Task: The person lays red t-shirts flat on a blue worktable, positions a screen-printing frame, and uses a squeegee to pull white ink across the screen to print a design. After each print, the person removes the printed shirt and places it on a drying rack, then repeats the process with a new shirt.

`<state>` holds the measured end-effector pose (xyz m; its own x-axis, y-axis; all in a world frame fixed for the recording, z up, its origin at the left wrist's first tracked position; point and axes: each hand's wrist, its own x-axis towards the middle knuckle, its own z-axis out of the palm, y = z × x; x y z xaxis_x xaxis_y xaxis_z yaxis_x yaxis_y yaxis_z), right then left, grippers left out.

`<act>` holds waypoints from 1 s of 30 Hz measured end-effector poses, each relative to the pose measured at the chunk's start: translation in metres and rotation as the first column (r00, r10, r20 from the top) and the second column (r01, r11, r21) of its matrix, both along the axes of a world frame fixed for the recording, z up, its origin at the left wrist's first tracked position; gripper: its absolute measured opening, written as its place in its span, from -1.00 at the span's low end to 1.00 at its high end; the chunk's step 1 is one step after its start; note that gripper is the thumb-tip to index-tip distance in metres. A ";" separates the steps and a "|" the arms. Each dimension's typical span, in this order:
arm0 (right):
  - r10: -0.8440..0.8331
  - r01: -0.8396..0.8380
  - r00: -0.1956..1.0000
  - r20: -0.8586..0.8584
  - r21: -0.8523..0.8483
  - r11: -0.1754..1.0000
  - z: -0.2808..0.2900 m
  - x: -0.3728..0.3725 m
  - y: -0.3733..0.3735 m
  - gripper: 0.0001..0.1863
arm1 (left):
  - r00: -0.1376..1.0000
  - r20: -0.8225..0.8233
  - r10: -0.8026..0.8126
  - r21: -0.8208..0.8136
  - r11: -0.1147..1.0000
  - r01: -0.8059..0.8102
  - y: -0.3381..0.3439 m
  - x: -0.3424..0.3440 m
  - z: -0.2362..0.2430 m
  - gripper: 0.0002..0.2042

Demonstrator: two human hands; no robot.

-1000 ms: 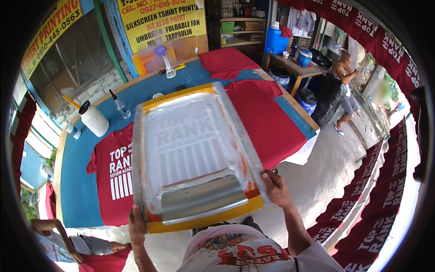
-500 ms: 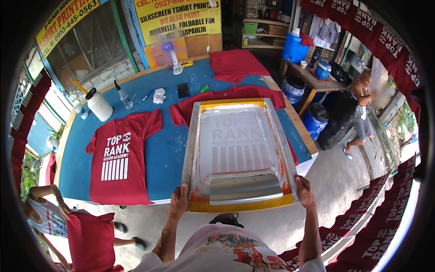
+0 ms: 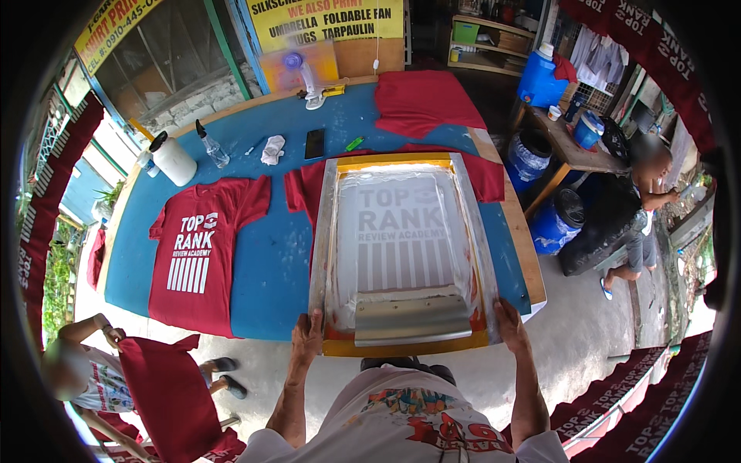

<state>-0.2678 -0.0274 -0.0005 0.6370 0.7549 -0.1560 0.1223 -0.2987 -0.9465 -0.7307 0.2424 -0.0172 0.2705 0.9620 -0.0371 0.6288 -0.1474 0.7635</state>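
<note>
A silkscreen frame (image 3: 401, 348) with metal sides and yellow tape extends over the near table edge, above a dark red T-shirt (image 3: 485, 179). Its pale mesh shows a grey design of letters and stripes. Across the mesh at the near end rests a wide metal squeegee (image 3: 413, 319), touched by neither hand. My left hand (image 3: 306, 337) grips the frame's near left corner, and my right hand (image 3: 510, 327) holds the near right side. Most of the shirt beneath is hidden. To the left lies a red T-shirt (image 3: 241, 204) with a white print.
On the blue table (image 3: 123, 266) stand a white tub (image 3: 174, 160) and a spray bottle (image 3: 214, 148); a phone (image 3: 314, 144) and folded red cloth (image 3: 428, 102) lie farther back. A person (image 3: 89, 370) at lower left holds red cloth; another sits right, near blue drums (image 3: 557, 220).
The design shows more sharply through the mesh, and the frame appears flatter over the shirt. Both hands keep their hold. My view has shifted slightly; the person on the right has turned.
</note>
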 end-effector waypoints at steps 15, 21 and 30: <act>0.166 -0.112 0.960 0.225 -0.232 0.966 -0.014 0.028 0.000 -0.52 | 0.960 -0.204 0.191 0.073 0.981 -0.180 -0.010 0.023 -0.009 -0.24; 0.180 -0.121 0.930 0.320 -0.196 0.973 -0.027 0.031 -0.002 -0.54 | 0.937 -0.284 0.205 -0.021 0.975 -0.220 -0.015 0.037 0.012 -0.17; 0.190 -0.115 0.957 0.220 -0.312 0.943 -0.005 0.032 0.001 -0.40 | 0.905 -0.386 0.177 -0.066 0.974 -0.219 -0.025 0.065 0.060 -0.46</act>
<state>-0.2360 -0.0266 -0.0054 0.5642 0.7900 -0.2401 0.4036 -0.5175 -0.7545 -0.6655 0.2171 0.0432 0.0212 0.9791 -0.2021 0.8796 0.0779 0.4694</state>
